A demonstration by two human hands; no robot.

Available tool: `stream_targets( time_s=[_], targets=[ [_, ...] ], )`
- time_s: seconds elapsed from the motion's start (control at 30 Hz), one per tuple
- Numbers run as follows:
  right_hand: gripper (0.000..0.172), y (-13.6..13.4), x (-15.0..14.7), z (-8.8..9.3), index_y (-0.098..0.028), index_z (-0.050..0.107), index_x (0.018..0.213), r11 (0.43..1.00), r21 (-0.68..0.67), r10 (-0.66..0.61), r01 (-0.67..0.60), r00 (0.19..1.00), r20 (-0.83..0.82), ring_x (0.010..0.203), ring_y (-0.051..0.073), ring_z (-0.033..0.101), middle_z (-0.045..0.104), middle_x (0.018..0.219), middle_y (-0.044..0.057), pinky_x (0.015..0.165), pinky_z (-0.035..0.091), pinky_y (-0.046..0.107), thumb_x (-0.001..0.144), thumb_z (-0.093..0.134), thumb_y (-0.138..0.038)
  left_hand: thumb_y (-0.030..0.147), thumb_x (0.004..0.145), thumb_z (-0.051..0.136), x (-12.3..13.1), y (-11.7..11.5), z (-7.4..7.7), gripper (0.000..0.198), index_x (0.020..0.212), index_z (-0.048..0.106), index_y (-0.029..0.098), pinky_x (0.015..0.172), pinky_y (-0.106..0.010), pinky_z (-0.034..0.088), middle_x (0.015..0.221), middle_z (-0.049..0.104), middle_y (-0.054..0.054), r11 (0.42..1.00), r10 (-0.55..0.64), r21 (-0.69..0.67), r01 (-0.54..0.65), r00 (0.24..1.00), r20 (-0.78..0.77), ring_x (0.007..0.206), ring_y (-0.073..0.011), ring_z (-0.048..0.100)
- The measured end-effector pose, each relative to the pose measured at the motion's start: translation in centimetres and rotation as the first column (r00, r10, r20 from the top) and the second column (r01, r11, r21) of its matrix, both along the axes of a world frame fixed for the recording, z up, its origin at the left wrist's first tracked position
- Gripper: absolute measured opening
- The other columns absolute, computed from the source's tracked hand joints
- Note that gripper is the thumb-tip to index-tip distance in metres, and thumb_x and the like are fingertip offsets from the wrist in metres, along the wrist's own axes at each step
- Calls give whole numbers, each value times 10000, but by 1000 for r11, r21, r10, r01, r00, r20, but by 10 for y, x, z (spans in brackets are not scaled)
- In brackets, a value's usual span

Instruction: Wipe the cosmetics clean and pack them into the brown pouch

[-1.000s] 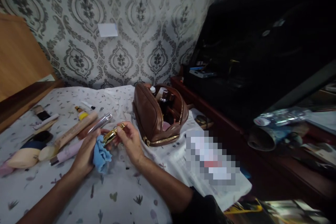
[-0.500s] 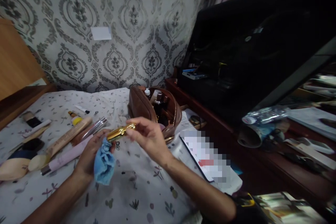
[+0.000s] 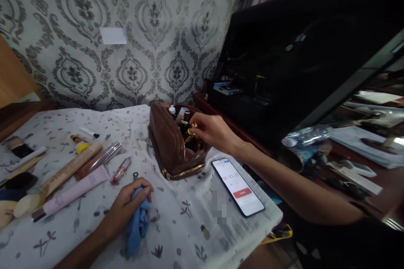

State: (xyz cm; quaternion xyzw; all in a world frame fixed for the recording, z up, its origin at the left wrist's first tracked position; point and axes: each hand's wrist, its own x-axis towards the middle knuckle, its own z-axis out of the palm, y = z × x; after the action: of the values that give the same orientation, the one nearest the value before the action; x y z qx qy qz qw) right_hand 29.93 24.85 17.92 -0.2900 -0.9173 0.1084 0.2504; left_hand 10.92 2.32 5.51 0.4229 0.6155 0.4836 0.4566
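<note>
My left hand (image 3: 134, 195) is closed round a crumpled blue cloth (image 3: 138, 227) that hangs down over the white patterned sheet. At the opening of a brown makeup bag (image 3: 166, 138), my right hand (image 3: 217, 132) pinches a shiny gold cosmetic tube (image 3: 191, 132); its lower part is hard to make out against the dark inside. The bag stands unzipped, with a dark-capped bottle (image 3: 186, 118) and a white-capped bottle (image 3: 172, 111) showing in it. Left of the cloth lie a small lip gloss tube (image 3: 120, 171) and a pink squeeze tube (image 3: 74, 191).
More cosmetics, among them a beige tube (image 3: 71, 168) and a yellow-banded bottle (image 3: 78, 145), lie at the left. A phone (image 3: 238, 187) with a running timer rests near the sheet's right edge. A large black screen (image 3: 284, 63) and a plastic bottle (image 3: 306, 134) stand beyond.
My right hand has carried the gold tube away from my left hand and over to the bag. My left hand, still with the cloth, has come lower and right, uncovering the lip gloss.
</note>
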Motion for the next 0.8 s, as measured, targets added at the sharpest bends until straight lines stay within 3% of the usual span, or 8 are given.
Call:
stream_targets(
  time_s=[0.13,0.27,0.47,0.8],
  targets=[
    [153,-6,-12,3,-212,686,977,994,97,-74,41,925,374,809,178,638,718,905,44,626,363,242,853,641,-133,667,843,542,0,-1,2,491,751,613,189,574,-233,461,691,571,-7,999,-43,25,48,987,-152,613,-146,536],
    [180,-13,-19,15,-215,693,1052,990,139,-100,23,808,581,990,225,663,727,1052,86,699,407,250,914,583,-177,677,859,507,1,-1,4,512,765,605,184,593,-230,456,692,561,-2,996,-91,-1,93,979,-180,629,-144,529],
    [217,-11,-29,25,-200,722,1068,990,135,-58,-45,739,671,1037,251,679,736,1067,107,772,463,269,895,600,-149,666,876,498,-1,-2,1,501,788,612,187,595,-225,450,709,578,-3,994,-108,-3,109,979,-172,648,-145,540],
    [244,-3,-31,26,-154,726,1082,990,116,-21,-84,716,698,1045,265,691,732,1078,146,822,494,288,885,591,-105,624,918,465,-6,-2,0,474,789,612,193,609,-225,428,722,586,-1,983,-181,-24,181,956,-230,656,-144,522]
  ],
)
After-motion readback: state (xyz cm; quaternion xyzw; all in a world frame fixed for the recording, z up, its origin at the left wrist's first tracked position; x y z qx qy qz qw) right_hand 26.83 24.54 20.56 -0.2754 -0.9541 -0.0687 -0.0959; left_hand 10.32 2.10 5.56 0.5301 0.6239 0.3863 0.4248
